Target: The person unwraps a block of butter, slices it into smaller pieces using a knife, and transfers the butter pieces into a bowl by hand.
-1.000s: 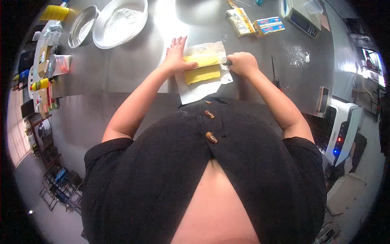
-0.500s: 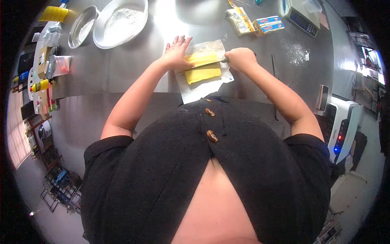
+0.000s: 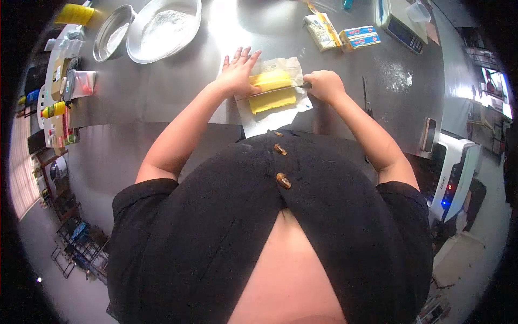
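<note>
On the metal table, atop white paper, the yellow block lies between the person's two hands, about equally near each, its long axis running left to right, right end angled slightly away from the body. The left hand has fingers spread, thumb at the block's left end; the right hand curls around a knife lined up lengthwise with it.

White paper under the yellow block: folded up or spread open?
Spread open: the white paper shows beyond the yellow block toward the person.
</note>
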`<action>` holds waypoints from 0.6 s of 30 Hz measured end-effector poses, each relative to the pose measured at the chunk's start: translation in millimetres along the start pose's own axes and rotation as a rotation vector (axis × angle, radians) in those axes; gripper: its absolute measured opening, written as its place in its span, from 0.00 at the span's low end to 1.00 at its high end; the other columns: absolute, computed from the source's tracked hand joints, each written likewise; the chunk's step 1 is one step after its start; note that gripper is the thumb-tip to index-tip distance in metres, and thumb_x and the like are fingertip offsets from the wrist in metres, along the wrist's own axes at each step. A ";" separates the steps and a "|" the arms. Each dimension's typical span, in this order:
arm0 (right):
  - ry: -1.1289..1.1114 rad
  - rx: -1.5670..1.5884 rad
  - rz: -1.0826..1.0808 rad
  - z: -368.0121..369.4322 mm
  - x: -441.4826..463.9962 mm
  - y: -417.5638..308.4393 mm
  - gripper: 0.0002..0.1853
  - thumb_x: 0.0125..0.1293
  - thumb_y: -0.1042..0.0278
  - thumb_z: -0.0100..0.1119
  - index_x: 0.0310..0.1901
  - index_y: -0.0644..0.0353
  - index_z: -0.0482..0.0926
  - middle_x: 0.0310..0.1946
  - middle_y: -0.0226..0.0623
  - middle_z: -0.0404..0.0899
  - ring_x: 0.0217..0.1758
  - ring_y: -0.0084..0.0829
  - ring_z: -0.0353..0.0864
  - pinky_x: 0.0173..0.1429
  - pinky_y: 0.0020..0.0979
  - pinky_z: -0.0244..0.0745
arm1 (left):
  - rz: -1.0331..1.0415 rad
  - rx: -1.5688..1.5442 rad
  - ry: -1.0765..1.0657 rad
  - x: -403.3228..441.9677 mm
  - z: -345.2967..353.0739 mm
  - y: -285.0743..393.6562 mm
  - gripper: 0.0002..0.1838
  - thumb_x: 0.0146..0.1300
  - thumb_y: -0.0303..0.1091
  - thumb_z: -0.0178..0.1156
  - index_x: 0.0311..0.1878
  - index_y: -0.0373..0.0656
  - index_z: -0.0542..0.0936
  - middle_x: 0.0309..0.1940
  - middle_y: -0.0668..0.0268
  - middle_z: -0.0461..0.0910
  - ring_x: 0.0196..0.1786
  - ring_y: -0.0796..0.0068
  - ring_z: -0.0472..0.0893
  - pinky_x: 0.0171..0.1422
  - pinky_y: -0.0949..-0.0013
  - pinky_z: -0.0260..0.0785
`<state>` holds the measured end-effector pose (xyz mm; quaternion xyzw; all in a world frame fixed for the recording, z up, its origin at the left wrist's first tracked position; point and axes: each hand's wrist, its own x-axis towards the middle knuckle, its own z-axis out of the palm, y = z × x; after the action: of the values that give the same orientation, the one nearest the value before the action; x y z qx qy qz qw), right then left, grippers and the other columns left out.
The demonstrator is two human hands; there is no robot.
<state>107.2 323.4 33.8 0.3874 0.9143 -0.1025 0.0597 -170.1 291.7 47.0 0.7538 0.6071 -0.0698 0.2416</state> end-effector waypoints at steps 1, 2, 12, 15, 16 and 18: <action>0.004 0.025 0.001 2.1 0.6 1.9 0.11 0.52 0.56 0.65 0.35 0.48 0.81 0.32 0.33 0.82 0.38 0.39 0.83 0.40 0.41 0.78 | -0.001 0.001 0.001 -0.6 -1.2 0.1 0.59 0.43 0.51 0.72 0.76 0.56 0.46 0.76 0.52 0.41 0.79 0.54 0.37 0.78 0.43 0.34; 0.005 0.027 0.000 4.2 2.5 4.5 0.11 0.52 0.56 0.65 0.35 0.48 0.81 0.32 0.33 0.82 0.38 0.39 0.83 0.40 0.41 0.78 | 0.010 0.007 0.010 -1.8 -1.6 0.1 0.59 0.43 0.51 0.72 0.76 0.56 0.46 0.76 0.53 0.41 0.79 0.54 0.37 0.78 0.43 0.34; -0.066 0.097 0.087 -25.0 -0.9 -3.7 0.09 0.54 0.60 0.62 0.37 0.48 0.81 0.33 0.36 0.82 0.39 0.40 0.82 0.42 0.42 0.76 | -0.039 -0.425 0.153 -6.6 8.1 -13.7 0.47 0.59 0.56 0.57 0.74 0.42 0.51 0.75 0.49 0.48 0.78 0.50 0.41 0.78 0.48 0.35; -0.117 0.063 0.085 -47.9 -1.4 -14.7 0.08 0.55 0.60 0.61 0.36 0.49 0.82 0.32 0.37 0.82 0.39 0.41 0.82 0.41 0.43 0.76 | -0.037 -0.514 0.157 -14.6 16.1 -8.3 0.40 0.66 0.54 0.49 0.74 0.40 0.51 0.74 0.48 0.48 0.78 0.49 0.41 0.78 0.48 0.35; -0.139 0.043 0.079 -52.0 -2.2 -17.0 0.08 0.55 0.60 0.62 0.36 0.49 0.82 0.32 0.37 0.82 0.39 0.41 0.82 0.41 0.43 0.76 | -0.036 -0.514 0.158 -16.1 19.6 -7.9 0.40 0.66 0.54 0.49 0.74 0.40 0.51 0.74 0.48 0.48 0.78 0.49 0.41 0.78 0.48 0.35; -0.139 0.027 0.069 -51.1 -3.4 -17.4 0.08 0.54 0.60 0.62 0.36 0.49 0.82 0.32 0.36 0.82 0.39 0.41 0.82 0.41 0.43 0.76 | -0.038 -0.540 0.141 -19.3 25.7 -7.2 0.36 0.69 0.50 0.45 0.74 0.40 0.51 0.74 0.46 0.48 0.78 0.46 0.39 0.78 0.52 0.34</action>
<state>95.5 321.1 86.6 0.4112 0.8926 -0.1394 0.1215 -176.9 264.3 30.2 0.6535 0.6331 0.1428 0.3895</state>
